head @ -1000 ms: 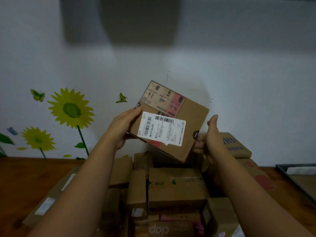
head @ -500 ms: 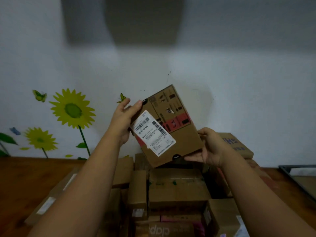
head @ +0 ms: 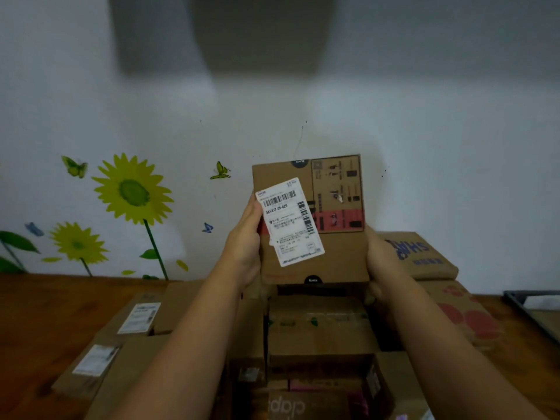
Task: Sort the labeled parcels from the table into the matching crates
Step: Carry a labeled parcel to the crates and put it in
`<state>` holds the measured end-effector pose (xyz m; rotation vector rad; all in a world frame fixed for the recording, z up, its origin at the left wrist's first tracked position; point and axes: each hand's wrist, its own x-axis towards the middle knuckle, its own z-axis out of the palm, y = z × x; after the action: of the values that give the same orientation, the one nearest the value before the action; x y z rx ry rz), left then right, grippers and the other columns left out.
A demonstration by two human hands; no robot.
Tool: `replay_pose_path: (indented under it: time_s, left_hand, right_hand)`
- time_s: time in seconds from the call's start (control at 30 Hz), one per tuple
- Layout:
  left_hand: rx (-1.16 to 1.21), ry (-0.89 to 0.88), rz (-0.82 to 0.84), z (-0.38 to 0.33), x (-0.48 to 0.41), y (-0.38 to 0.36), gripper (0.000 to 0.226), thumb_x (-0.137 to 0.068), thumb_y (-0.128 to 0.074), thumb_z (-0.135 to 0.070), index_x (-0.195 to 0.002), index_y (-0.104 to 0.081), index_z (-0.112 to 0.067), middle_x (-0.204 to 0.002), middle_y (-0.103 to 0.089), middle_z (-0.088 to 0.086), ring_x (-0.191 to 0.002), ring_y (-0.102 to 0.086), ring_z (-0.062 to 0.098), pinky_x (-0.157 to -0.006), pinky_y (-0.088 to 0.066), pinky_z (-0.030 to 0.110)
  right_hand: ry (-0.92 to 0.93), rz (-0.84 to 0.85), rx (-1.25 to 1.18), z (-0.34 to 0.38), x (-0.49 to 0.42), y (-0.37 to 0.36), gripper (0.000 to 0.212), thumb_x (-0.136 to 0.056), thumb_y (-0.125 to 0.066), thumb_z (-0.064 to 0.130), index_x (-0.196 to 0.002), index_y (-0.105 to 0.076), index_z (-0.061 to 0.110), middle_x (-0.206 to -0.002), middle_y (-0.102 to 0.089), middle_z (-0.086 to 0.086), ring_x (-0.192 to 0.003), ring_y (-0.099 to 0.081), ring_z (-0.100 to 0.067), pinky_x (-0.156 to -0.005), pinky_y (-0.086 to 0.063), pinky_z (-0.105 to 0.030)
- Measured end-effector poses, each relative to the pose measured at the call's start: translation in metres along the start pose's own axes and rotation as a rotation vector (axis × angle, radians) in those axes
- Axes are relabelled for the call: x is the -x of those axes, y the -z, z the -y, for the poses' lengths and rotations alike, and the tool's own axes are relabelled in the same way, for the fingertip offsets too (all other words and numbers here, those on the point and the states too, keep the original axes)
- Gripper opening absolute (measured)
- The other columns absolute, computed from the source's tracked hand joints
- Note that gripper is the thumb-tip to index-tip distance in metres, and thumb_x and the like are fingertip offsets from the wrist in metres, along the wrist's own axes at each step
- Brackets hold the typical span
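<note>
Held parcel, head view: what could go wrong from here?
1. The parcel is held upright by its side edges only, left hand and right hand; a slip could drop it onto the stacked parcels below.
2. The room is dim and the white label sits skewed with small print, so it might be misread and the parcel sent to the wrong crate.

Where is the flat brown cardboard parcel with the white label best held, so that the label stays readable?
Probably by its two long side edges, one hand from each side, as the left hand and right hand grip it now. The parcel stands upright, its white label facing the camera near the left edge, so a hold on the rims keeps the barcode uncovered.
</note>
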<state>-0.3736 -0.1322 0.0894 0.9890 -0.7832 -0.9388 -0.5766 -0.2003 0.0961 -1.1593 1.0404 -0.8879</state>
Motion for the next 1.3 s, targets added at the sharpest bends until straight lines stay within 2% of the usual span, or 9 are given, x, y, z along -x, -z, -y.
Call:
replay_pose_path:
  time_s: [0.1, 0.2, 0.43, 0.5, 0.6, 0.77, 0.93, 1.2, 1.3]
  left_hand:
    - [0.021, 0.01, 0.029, -0.004, 0.005, -0.002, 0.042, -0.108, -0.042, -0.039, -0.15, -0.048, -0.035, -0.13, -0.07, -0.004, -0.127, -0.062, 0.021, -0.111, -0.045, 0.053]
    - [0.002, 0.012, 0.04, -0.011, 0.009, -0.004, 0.042, -0.106, -0.045, -0.042, -0.148, -0.051, -0.036, -0.133, -0.069, -0.004, -0.125, -0.064, 0.021, -0.108, -0.049, 0.05]
    - [-0.138, -0.098, -0.005, -0.012, 0.019, -0.008, 0.033, -0.109, -0.039, -0.038, -0.135, -0.056, -0.049, -0.128, -0.071, -0.008, -0.119, -0.068, 0.017, -0.1, -0.055, 0.051]
    - [-0.197, -0.104, -0.05, -0.009, 0.022, -0.012, 0.034, -0.105, -0.041, -0.054, -0.136, -0.054, -0.054, -0.136, -0.066, -0.01, -0.125, -0.063, 0.017, -0.105, -0.051, 0.053]
    - [-0.173, 0.017, -0.031, 0.001, 0.023, -0.014, 0.064, -0.085, -0.046, -0.081, -0.141, -0.054, -0.05, -0.138, -0.065, -0.003, -0.127, -0.062, 0.025, -0.11, -0.044, 0.059]
    - [-0.192, 0.138, -0.096, 0.007, 0.029, -0.019, 0.06, -0.093, -0.034, -0.078, -0.12, -0.073, -0.04, -0.112, -0.077, 0.003, -0.11, -0.071, 0.029, -0.106, -0.049, 0.057]
    - [-0.213, 0.14, -0.115, 0.008, 0.036, -0.032, 0.067, -0.083, -0.038, -0.085, -0.119, -0.073, -0.042, -0.115, -0.077, 0.002, -0.113, -0.07, 0.029, -0.107, -0.047, 0.058]
    - [-0.178, 0.15, -0.185, 0.019, 0.049, -0.053, 0.057, -0.098, -0.032, -0.072, -0.113, -0.073, -0.036, -0.102, -0.079, 0.005, -0.099, -0.075, 0.03, -0.099, -0.054, 0.054]
    - [-0.17, 0.173, -0.179, 0.025, 0.051, -0.058, 0.066, -0.08, -0.042, -0.089, -0.111, -0.075, -0.041, -0.112, -0.077, 0.005, -0.112, -0.069, 0.034, -0.106, -0.047, 0.06]
  right_hand:
    - [0.05, 0.038, -0.143, -0.008, -0.001, 0.002, 0.055, -0.098, -0.044, 0.071, -0.111, -0.076, 0.029, -0.109, -0.079, -0.01, -0.102, -0.076, -0.034, -0.095, -0.058, -0.055]
    - [0.052, 0.078, -0.225, -0.013, 0.001, 0.003, 0.067, -0.096, -0.031, 0.078, -0.12, -0.075, 0.032, -0.117, -0.076, -0.013, -0.11, -0.073, -0.034, -0.103, -0.052, -0.058]
    - [0.059, 0.104, -0.351, -0.016, 0.005, 0.005, 0.072, -0.094, -0.026, 0.079, -0.118, -0.075, 0.033, -0.12, -0.075, -0.014, -0.111, -0.072, -0.035, -0.099, -0.053, -0.055]
    - [0.063, 0.107, -0.347, -0.02, 0.006, 0.007, 0.071, -0.096, -0.025, 0.078, -0.112, -0.078, 0.034, -0.12, -0.075, -0.014, -0.11, -0.073, -0.034, -0.098, -0.054, -0.053]
    - [0.056, 0.094, -0.329, -0.022, 0.006, 0.01, 0.071, -0.095, -0.027, 0.078, -0.11, -0.079, 0.032, -0.117, -0.076, -0.016, -0.11, -0.072, -0.036, -0.099, -0.054, -0.055]
    - [0.043, 0.102, -0.322, -0.028, 0.004, 0.02, 0.073, -0.095, -0.028, 0.079, -0.121, -0.074, 0.028, -0.115, -0.077, -0.015, -0.108, -0.073, -0.034, -0.096, -0.056, -0.053]
    - [0.049, 0.108, -0.331, -0.03, 0.005, 0.031, 0.07, -0.096, -0.029, 0.077, -0.124, -0.072, 0.029, -0.114, -0.077, -0.013, -0.108, -0.074, -0.033, -0.095, -0.057, -0.052]
    - [0.013, 0.106, -0.304, -0.035, 0.002, 0.053, 0.07, -0.093, -0.033, 0.08, -0.123, -0.073, 0.031, -0.114, -0.077, -0.012, -0.11, -0.072, -0.033, -0.102, -0.053, -0.059]
    - [0.004, 0.104, -0.3, -0.037, 0.003, 0.06, 0.068, -0.094, -0.032, 0.078, -0.121, -0.073, 0.031, -0.113, -0.077, -0.012, -0.11, -0.072, -0.034, -0.102, -0.053, -0.06]
